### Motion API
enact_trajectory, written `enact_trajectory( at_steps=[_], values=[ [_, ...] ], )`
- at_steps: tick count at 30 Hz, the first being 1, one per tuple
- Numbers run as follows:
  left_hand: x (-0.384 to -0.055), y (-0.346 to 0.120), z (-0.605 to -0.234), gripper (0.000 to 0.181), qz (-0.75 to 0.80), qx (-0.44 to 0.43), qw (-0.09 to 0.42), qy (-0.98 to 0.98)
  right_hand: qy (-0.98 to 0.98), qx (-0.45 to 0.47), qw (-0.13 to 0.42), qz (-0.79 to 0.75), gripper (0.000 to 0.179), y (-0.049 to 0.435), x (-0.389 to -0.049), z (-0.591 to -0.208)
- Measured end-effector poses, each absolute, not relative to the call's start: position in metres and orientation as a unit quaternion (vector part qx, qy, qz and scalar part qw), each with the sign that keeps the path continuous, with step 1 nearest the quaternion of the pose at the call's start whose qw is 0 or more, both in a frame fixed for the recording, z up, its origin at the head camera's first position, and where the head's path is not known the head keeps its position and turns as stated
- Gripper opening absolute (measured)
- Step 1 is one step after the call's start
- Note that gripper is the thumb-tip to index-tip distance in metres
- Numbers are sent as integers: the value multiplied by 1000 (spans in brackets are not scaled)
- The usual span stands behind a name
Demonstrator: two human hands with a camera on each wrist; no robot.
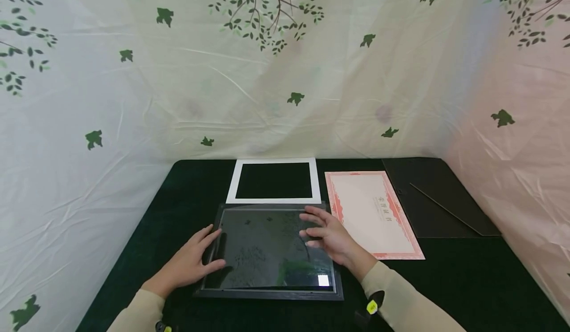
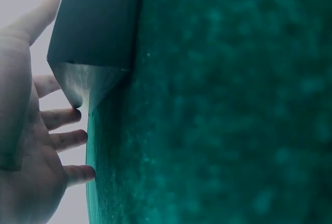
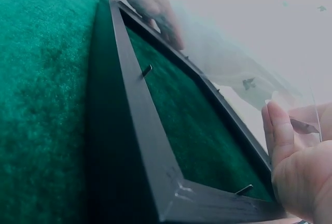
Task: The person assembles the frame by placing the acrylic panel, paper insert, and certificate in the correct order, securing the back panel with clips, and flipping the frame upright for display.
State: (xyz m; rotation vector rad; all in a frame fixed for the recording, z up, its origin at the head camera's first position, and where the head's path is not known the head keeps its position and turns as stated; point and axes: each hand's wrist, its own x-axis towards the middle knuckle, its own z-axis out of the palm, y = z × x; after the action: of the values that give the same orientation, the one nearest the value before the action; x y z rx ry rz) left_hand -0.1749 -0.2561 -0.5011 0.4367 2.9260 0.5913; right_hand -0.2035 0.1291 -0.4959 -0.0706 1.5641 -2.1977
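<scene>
A dark picture frame (image 1: pixel 271 295) lies on the dark green tabletop, in front of the person. Over its opening is a clear pane (image 1: pixel 262 243), tilted up from the frame in the right wrist view. My right hand (image 1: pixel 331 238) holds the pane by its right edge, fingers and thumb on either side of it. Small metal tabs (image 3: pixel 147 71) stick out from the frame's inner edge. At the left side, my left hand (image 1: pixel 187 265) rests against the frame and pane edge with fingers extended and thumb spread. The left wrist view shows its fingers beside the frame's corner (image 2: pixel 96 27).
Behind the frame lies a white mat border (image 1: pixel 316 181). To the right is a sheet with a red patterned border (image 1: pixel 356 213), then a black backing board (image 1: pixel 432 183) with a thin diagonal line across it. A leaf-printed curtain (image 1: pixel 249 114) encloses the table.
</scene>
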Motion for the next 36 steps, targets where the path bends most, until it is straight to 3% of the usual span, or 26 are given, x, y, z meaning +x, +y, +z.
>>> enact_trajectory(
  at_steps=[13,20,31,36],
  values=[
    [-174,-256,-500,100,178,158,67,969,655,-19,174,-735,67,128,-202,-498],
    [-173,-257,-502,100,181,164,65,968,734,-25,150,-662,79,128,-201,-501],
    [-172,-258,-499,98,180,165,76,967,912,-86,-14,-401,75,141,-196,-498],
    [-172,-258,-499,98,181,169,73,966,935,-116,-43,-333,74,145,-192,-501]
  ],
)
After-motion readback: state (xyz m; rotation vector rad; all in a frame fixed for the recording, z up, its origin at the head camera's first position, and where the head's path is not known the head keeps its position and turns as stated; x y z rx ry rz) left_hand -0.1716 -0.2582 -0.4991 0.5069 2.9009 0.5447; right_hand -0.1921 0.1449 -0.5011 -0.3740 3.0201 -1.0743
